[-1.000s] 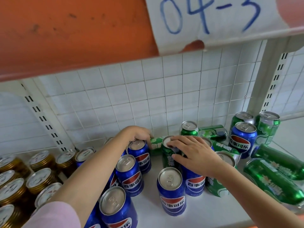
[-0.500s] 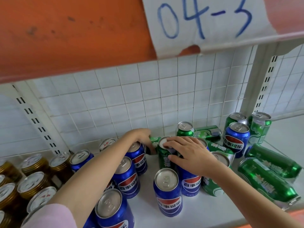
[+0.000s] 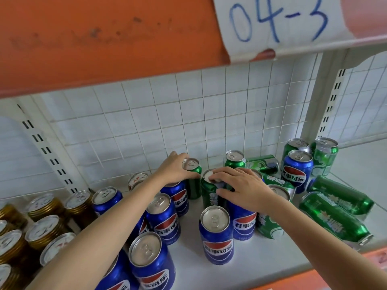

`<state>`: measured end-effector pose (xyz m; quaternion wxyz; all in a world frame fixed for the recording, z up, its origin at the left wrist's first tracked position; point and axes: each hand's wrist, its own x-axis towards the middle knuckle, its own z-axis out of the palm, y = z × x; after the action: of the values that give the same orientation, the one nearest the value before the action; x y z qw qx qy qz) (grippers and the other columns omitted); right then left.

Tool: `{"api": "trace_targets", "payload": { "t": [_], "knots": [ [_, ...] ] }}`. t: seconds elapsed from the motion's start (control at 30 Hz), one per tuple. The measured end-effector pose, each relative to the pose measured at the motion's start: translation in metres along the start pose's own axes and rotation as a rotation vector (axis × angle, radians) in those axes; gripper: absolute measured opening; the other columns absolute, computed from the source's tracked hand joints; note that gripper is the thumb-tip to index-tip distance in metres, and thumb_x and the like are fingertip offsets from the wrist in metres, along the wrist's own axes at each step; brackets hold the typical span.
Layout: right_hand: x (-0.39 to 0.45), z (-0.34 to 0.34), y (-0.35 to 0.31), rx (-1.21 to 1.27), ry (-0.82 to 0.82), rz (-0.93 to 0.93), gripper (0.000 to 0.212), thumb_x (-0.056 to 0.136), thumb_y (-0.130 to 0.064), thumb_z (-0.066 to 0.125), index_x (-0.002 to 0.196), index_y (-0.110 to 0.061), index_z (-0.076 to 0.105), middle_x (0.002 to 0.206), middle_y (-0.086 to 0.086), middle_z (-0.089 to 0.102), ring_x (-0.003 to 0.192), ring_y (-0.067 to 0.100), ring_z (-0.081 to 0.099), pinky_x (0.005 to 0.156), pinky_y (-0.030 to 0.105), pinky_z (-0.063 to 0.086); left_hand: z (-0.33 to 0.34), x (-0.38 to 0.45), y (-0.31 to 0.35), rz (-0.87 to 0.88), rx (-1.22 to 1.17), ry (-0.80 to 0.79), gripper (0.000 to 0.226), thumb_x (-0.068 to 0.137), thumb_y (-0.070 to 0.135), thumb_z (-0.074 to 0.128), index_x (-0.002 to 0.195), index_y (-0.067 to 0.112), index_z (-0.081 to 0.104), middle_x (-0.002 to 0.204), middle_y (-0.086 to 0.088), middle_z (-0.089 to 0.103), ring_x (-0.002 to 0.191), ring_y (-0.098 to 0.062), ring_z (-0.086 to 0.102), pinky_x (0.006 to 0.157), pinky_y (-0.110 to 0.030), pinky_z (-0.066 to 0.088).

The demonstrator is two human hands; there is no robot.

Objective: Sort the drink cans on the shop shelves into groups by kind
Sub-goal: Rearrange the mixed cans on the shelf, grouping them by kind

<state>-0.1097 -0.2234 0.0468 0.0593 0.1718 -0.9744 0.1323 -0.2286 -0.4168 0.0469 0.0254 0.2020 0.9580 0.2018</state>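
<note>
Blue Pepsi cans (image 3: pixel 216 235) stand in a loose cluster at the middle and left of the white shelf (image 3: pixel 188 266). Green cans stand and lie among them and to the right. My left hand (image 3: pixel 174 169) grips an upright green can (image 3: pixel 193 178) near the back grid. My right hand (image 3: pixel 240 186) rests over the top of another upright green can (image 3: pixel 210 192) and a blue can (image 3: pixel 243 220) beneath the palm. One blue can (image 3: pixel 297 170) stands among green ones at the right.
Gold cans (image 3: pixel 45 229) fill the left end of the shelf. Two green cans (image 3: pixel 333 216) lie on their sides at the right, near the shelf's front edge. An orange shelf with a paper label "04-3" (image 3: pixel 278 19) hangs overhead. A white wire grid backs the shelf.
My left hand has stood a green can upright at the back; before, that can lay on its side. My right hand has stayed on the same can tops.
</note>
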Motion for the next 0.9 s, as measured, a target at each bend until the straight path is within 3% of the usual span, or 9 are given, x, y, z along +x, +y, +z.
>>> {"api": "trace_targets", "payload": {
  "t": [0.13,0.27,0.33,0.47,0.6,0.7,0.8,0.9],
  "knots": [
    [-0.001,0.0,0.001,0.113,0.095,0.043,0.035,0.096,-0.034,0.043,0.13,-0.027,0.049,0.14,-0.011,0.043,0.126,0.011,0.041,0.105,0.028,0.025,0.001,-0.007,-0.004,0.006,-0.05,-0.008,0.058,0.077,0.05,0.068,0.123,0.019,0.052,0.118,-0.005,0.051,0.097,-0.015,0.05,0.066,-0.019,0.036],
    [-0.011,-0.007,0.004,0.306,0.284,0.129,0.026,0.094,-0.015,0.048,0.113,-0.013,0.065,0.129,-0.003,0.054,0.117,0.014,0.051,0.094,0.022,0.037,-0.008,-0.02,0.015,0.059,0.011,0.044,0.057,0.087,0.043,0.059,0.134,0.015,0.045,0.131,-0.008,0.042,0.113,-0.02,0.048,0.087,-0.024,0.037],
    [-0.018,-0.016,0.009,0.274,0.326,0.119,0.024,0.093,-0.009,0.048,0.107,-0.01,0.068,0.123,0.0,0.06,0.112,0.017,0.055,0.09,0.022,0.039,-0.013,-0.03,0.034,0.116,0.012,0.059,0.049,0.091,0.037,0.056,0.134,0.017,0.045,0.132,-0.005,0.042,0.113,-0.014,0.047,0.089,-0.023,0.035],
    [-0.042,-0.041,0.031,0.168,0.168,0.116,0.025,0.094,-0.013,0.048,0.111,-0.012,0.066,0.119,-0.001,0.061,0.11,0.017,0.055,0.091,0.023,0.039,-0.012,-0.048,0.082,0.25,0.054,0.111,0.037,0.093,0.034,0.053,0.127,0.019,0.052,0.127,0.001,0.045,0.117,-0.014,0.046,0.093,-0.025,0.037],
    [-0.076,-0.057,0.062,0.102,-0.011,0.153,0.027,0.095,-0.02,0.048,0.117,-0.015,0.062,0.121,-0.001,0.058,0.113,0.017,0.052,0.097,0.027,0.04,0.012,-0.06,0.133,0.304,0.057,0.012,0.039,0.094,0.035,0.051,0.13,0.021,0.05,0.131,0.002,0.043,0.116,-0.014,0.046,0.089,-0.024,0.035],
    [-0.103,-0.065,0.094,0.085,-0.052,0.193,0.028,0.094,-0.021,0.05,0.119,-0.015,0.06,0.115,-0.004,0.056,0.109,0.016,0.052,0.088,0.022,0.04,0.038,-0.067,0.172,0.314,0.11,-0.045,0.047,0.093,0.043,0.05,0.134,0.022,0.046,0.133,0.001,0.042,0.121,-0.016,0.043,0.092,-0.027,0.036],
    [-0.125,-0.064,0.13,-0.031,-0.078,0.217,0.025,0.093,-0.022,0.05,0.113,-0.014,0.062,0.105,-0.004,0.054,0.103,0.018,0.053,0.078,0.021,0.035,0.068,-0.07,0.2,0.326,0.133,0.008,0.051,0.09,0.052,0.049,0.132,0.022,0.049,0.129,0.002,0.046,0.119,-0.015,0.044,0.097,-0.031,0.037],
    [-0.146,-0.05,0.155,-0.024,-0.126,0.25,0.032,0.094,-0.03,0.049,0.123,-0.016,0.054,0.123,0.003,0.052,0.103,0.018,0.051,0.086,0.025,0.04,0.1,-0.072,0.211,0.282,0.161,0.101,0.044,0.09,0.049,0.05,0.123,0.022,0.057,0.123,0.004,0.053,0.114,-0.018,0.049,0.094,-0.033,0.039]
  ]
}}
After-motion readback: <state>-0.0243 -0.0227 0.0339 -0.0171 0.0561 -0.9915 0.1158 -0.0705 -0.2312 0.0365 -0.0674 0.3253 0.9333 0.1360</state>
